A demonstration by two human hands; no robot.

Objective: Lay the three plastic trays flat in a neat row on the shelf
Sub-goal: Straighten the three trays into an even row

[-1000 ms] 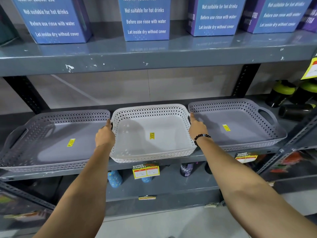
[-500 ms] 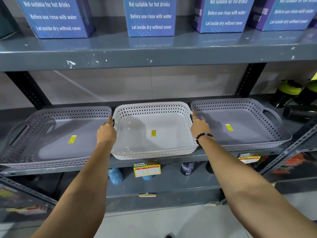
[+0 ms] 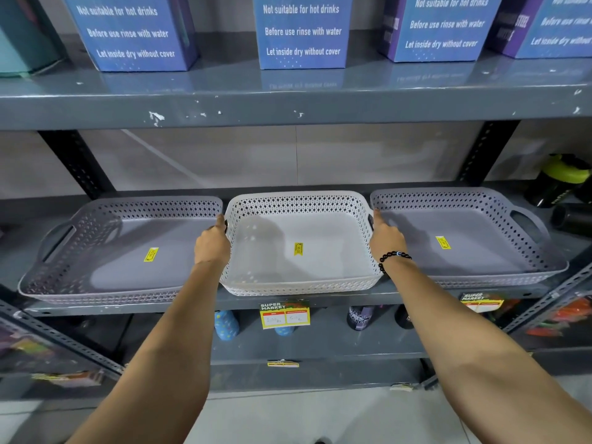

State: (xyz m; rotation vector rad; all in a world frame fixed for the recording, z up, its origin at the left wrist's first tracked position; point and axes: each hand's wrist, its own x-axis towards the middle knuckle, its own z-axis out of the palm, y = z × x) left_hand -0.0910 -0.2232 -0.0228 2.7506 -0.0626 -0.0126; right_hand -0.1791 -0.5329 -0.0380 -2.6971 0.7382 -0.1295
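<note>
The white tray lay flat in the middle of the shelf, between the two grey trays. Your left hand gripped its left rim, fingers closed over the edge and thumb pointing back along it. Your right hand held the right rim the same way, closed on the edge, with a black bead bracelet on that wrist. The left grey tray sat flat just beside the white one, its near corner hidden by your forearm, its outer handle toward the shelf's left end. The right grey tray sat flat just beside the white tray's other side. Each tray carried a small yellow sticker on its floor. A price tag hung from the shelf's front edge below the white tray. Blue boxes stood on the shelf above, and dark bottles stood and lay to the right of the trays.
</note>
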